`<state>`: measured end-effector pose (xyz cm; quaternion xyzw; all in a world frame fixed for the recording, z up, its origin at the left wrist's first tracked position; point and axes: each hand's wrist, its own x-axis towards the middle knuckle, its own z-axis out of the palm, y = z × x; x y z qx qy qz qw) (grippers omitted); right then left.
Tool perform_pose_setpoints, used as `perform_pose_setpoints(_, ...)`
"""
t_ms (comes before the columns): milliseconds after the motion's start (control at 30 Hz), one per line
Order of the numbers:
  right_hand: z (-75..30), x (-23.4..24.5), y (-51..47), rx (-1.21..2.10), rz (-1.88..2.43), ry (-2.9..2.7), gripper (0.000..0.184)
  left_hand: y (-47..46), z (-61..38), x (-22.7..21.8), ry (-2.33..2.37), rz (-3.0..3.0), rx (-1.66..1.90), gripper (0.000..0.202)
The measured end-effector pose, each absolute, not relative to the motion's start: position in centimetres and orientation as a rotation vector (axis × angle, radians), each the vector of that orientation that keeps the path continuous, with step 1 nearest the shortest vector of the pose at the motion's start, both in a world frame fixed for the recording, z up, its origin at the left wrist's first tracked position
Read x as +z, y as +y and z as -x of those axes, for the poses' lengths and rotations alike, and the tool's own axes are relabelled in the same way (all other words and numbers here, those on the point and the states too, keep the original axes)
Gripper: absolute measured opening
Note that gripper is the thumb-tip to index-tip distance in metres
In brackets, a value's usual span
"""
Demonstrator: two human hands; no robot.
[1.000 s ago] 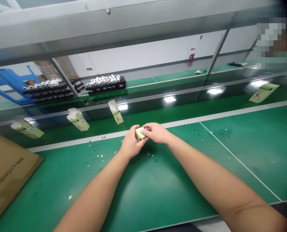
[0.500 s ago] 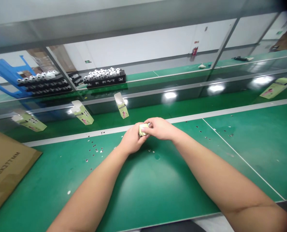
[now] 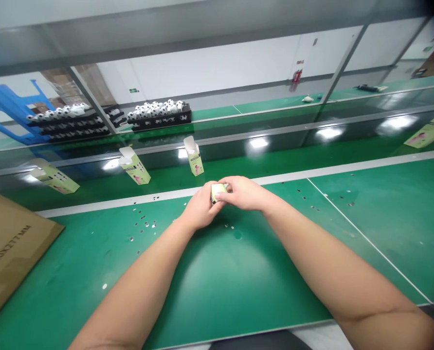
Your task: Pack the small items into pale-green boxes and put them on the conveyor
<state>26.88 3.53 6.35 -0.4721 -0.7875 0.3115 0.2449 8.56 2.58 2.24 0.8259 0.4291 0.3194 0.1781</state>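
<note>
Two hands clamp together on a small pale green box (image 3: 218,192), held over a green workbench (image 3: 239,272) close to its white far strip (image 3: 147,204). The left hand (image 3: 201,208) wraps the box from the lower left, while the right hand (image 3: 243,193) presses from the right, and the two hands touch. Small round bits (image 3: 143,219) lie scattered on the bench near the left hand. Past the strip, three open-topped green boxes (image 3: 135,166) stand tilted on a dark glossy surface. A cardboard sheet (image 3: 9,248) lies at the bench's left end. Farther off, black trays (image 3: 160,122) hold black-and-white balls (image 3: 157,109).
</note>
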Motion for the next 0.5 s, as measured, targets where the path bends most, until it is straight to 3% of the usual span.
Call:
perform_pose_setpoints(233, -26.6, 5.4, 3.8, 1.222, 1.289, -1.966, 0.032, 2.2, -8.7, 2.3, 1.236, -2.272, 0.916, 0.046)
perform_pose_setpoints(400, -26.0, 4.9, 4.0, 1.136, 1.357, -1.968, 0.037, 2.4, -9.0, 1.6, 1.295, -2.244, 0.962, 0.046)
perform_pose_setpoints(500, -25.4, 4.7, 3.5, 0.927, 1.348, -2.011, 0.039, 2.7, -9.2, 0.8, 1.317, -2.194, 1.054, 0.059)
